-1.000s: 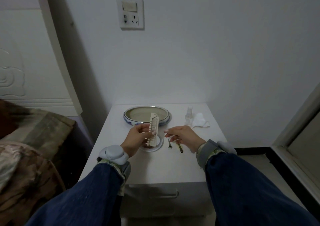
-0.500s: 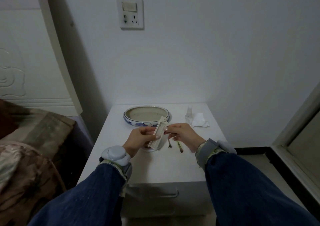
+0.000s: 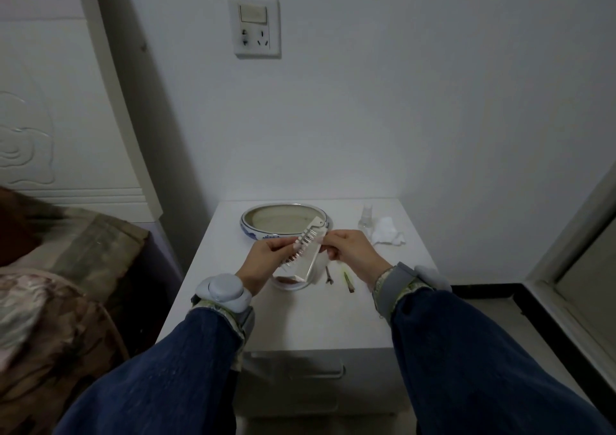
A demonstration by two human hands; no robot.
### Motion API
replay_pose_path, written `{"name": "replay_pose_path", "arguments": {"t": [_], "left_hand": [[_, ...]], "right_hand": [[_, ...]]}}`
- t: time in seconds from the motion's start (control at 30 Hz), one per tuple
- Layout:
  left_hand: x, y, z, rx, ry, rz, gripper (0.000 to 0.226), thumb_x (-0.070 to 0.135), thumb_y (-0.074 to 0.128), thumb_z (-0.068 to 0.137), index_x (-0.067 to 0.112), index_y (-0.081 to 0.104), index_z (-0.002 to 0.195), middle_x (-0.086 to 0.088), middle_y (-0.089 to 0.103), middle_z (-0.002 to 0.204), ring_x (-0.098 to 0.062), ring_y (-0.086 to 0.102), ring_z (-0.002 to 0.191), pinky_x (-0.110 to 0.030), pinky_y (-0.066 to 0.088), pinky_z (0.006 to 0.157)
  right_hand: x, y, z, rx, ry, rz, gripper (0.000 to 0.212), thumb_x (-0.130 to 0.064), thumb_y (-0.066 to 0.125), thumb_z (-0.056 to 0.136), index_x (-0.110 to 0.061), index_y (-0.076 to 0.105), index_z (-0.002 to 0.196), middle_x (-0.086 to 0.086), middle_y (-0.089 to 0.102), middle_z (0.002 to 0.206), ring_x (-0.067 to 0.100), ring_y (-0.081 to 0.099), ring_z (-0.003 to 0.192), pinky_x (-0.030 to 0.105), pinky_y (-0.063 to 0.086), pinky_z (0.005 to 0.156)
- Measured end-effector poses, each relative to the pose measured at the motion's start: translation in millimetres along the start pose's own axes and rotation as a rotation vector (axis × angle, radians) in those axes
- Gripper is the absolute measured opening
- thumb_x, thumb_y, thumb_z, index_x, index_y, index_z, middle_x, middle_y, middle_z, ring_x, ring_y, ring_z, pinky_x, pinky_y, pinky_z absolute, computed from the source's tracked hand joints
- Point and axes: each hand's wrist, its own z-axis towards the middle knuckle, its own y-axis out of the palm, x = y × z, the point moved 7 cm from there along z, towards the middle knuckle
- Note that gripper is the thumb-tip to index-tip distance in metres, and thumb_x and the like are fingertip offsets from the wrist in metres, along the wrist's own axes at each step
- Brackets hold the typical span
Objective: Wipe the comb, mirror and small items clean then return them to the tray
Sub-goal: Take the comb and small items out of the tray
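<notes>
Comb (image 3: 308, 251) held btwn left hand (image 3: 266, 261) & right hand (image 3: 350, 254), above mirror (image 3: 293, 283).

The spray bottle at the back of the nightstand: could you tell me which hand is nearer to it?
Right. The right hand holds the comb just in front of the spray bottle; the left hand grips the comb farther left.

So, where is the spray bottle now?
The spray bottle stands at the far right of the nightstand top, right beside the crumpled white cloth.
</notes>
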Motion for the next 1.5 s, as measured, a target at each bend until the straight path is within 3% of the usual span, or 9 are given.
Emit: {"name": "replay_pose_path", "arguments": {"t": [0.17,0.4,0.5,0.67,0.83,0.97,1.07,1.37,1.5], "left_hand": [[5,1,-2,-0.009,0.049,0.049,0.026,0.003,0.057,0.090,0.005,0.061,0.115,0.002,0.067,0.079,-0.012,0.053,0.079,-0.009,0.046,0.068],[6,-7,0,0.014,0.059,0.108,0.025,0.002,0.054,0.091,-0.007,0.062,0.113,-0.002,0.062,0.072,-0.008,0.051,0.067,-0.009,0.044,0.061],[1,-16,0,-0.006,0.041,0.124,0.027,0.003,0.054,0.091,-0.004,0.060,0.117,-0.011,0.062,0.090,-0.016,0.050,0.078,-0.011,0.045,0.064],[0,-19,0,0.019,0.013,0.086,0.023,0.006,0.055,0.092,-0.003,0.064,0.112,-0.011,0.058,0.086,-0.013,0.046,0.070,-0.011,0.043,0.058],[1,-22,1,0.094,0.023,0.043,0.024,0.008,0.057,0.091,-0.004,0.064,0.110,-0.010,0.062,0.088,-0.015,0.049,0.072,-0.013,0.047,0.061],[6,-29,0,0.157,0.048,0.048,0.021,0.009,0.064,0.086,-0.003,0.068,0.103,-0.014,0.065,0.089,-0.013,0.047,0.065,-0.014,0.047,0.058],[9,-35,-1,0.170,0.047,0.049,0.021,0.010,0.067,0.083,-0.005,0.070,0.098,-0.013,0.066,0.082,-0.012,0.047,0.061,-0.013,0.047,0.057],[8,-45,-5,0.163,-0.005,-0.040,0.009,0.009,0.070,0.080,0.002,0.071,0.085,-0.008,0.067,0.076,-0.013,0.051,0.065,-0.014,0.048,0.057],[7,-44,-9,0.096,-0.062,-0.102,0.007,0.005,0.065,0.083,0.002,0.068,0.078,0.001,0.064,0.060,-0.011,0.050,0.059,-0.015,0.047,0.057]], "right_hand": [[-1,0,0,-0.003,0.001,0.012,0.021,-0.004,0.058,0.086,-0.005,0.063,0.066,-0.006,0.048,0.042,0.008,0.040,0.046,0.018,0.042,0.052],[-7,0,-2,-0.028,0.033,0.051,0.037,-0.001,0.052,0.087,-0.011,0.047,0.052,-0.006,0.038,0.040,0.010,0.030,0.044,0.022,0.036,0.051],[-7,-8,-8,-0.054,0.053,-0.104,0.040,-0.005,0.051,0.087,-0.014,0.038,0.051,-0.001,0.033,0.046,0.009,0.028,0.043,0.016,0.027,0.043],[-2,-13,-10,-0.047,0.090,-0.194,0.035,-0.013,0.055,0.086,-0.017,0.040,0.054,0.001,0.038,0.054,0.011,0.033,0.048,0.022,0.026,0.047],[0,-16,-8,0.010,0.079,-0.088,0.006,-0.011,0.059,0.088,-0.010,0.064,0.090,0.006,0.059,0.072,0.016,0.053,0.054,0.020,0.045,0.047],[-4,-18,-7,0.031,0.026,-0.157,0.022,-0.016,0.056,0.092,-0.006,0.066,0.108,0.004,0.062,0.092,0.008,0.054,0.074,0.010,0.042,0.055],[-5,-17,-7,0.028,0.021,-0.214,0.025,-0.019,0.055,0.092,-0.007,0.065,0.112,0.011,0.063,0.098,0.013,0.051,0.081,0.018,0.039,0.060],[-7,-19,-5,-0.056,0.034,-0.276,0.024,-0.015,0.055,0.092,-0.004,0.067,0.110,-0.001,0.052,0.065,0.009,0.032,0.052,0.017,0.025,0.043],[-4,-16,-9,-0.141,0.070,-0.226,0.022,-0.011,0.056,0.091,0.000,0.066,0.107,-0.002,0.045,0.052,0.004,0.027,0.039,0.015,0.021,0.038]]}}
